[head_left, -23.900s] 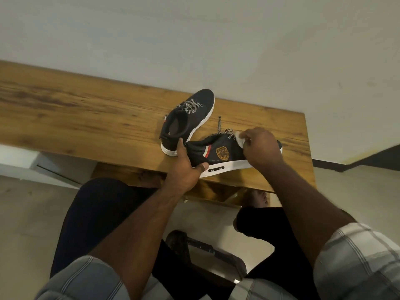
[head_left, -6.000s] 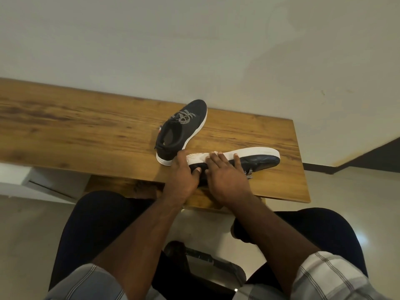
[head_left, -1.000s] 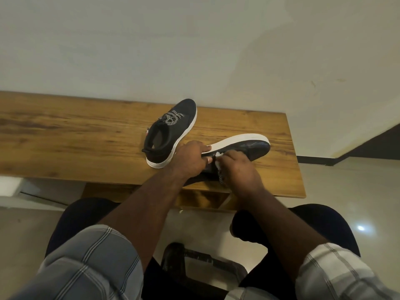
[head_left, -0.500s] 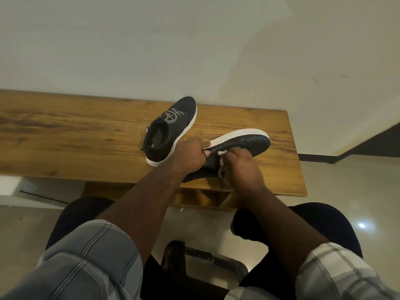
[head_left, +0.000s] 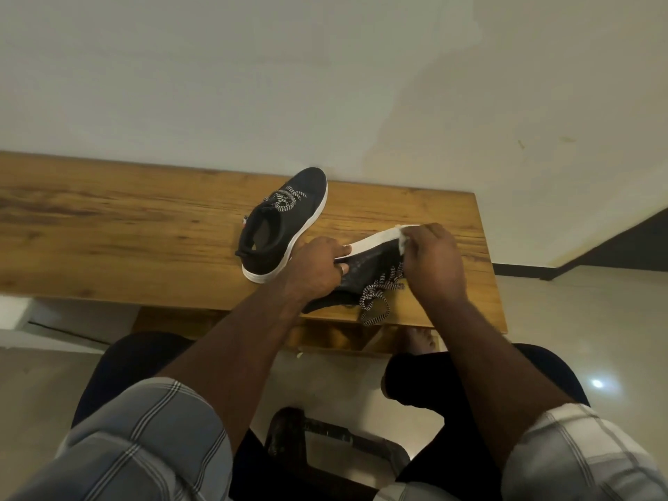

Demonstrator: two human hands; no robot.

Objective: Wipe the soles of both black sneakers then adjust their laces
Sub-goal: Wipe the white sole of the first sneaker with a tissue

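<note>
Two black sneakers with white soles are on the wooden table (head_left: 108, 229). The far sneaker (head_left: 285, 226) stands upright, toe toward the wall. The near sneaker (head_left: 365, 273) lies tipped on its side, white sole edge facing away, its black-and-white laces (head_left: 376, 298) hanging loose over the table's front edge. My left hand (head_left: 318, 269) grips its heel end. Over the toe end, my right hand (head_left: 430, 262) pinches a small white wipe (head_left: 403, 242) against the sole rim, hiding the toe.
A pale wall runs right behind the table. The table's right end (head_left: 488, 269) is just beyond my right hand. My knees and a dark stool frame (head_left: 325, 435) are below the table edge, and a bare foot (head_left: 419, 341) shows under it.
My right hand with the wipe has slid from the middle of the near sneaker's sole toward its toe. The laces now dangle in view. My left hand keeps its grip.
</note>
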